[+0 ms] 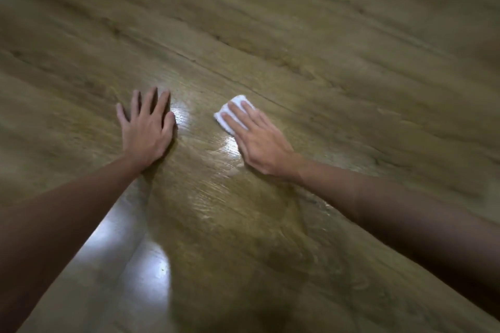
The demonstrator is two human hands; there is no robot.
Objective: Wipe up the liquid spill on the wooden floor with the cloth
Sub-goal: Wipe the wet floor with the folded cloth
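Observation:
A small folded white cloth (226, 113) lies on the wooden floor (324, 48), mostly under the fingers of my right hand (257, 138), which presses flat on it. My left hand (147, 130) rests flat on the floor to the left, fingers spread, holding nothing. Between and below the two hands a wet, glossy patch of liquid (213, 197) shines on the boards, with bright streaks near both hands.
Brown wood-grain planks fill the whole view, running diagonally. A bright reflection of light (140, 273) sits on the floor near the bottom left, beside my left forearm. The picture is blurred toward the edges.

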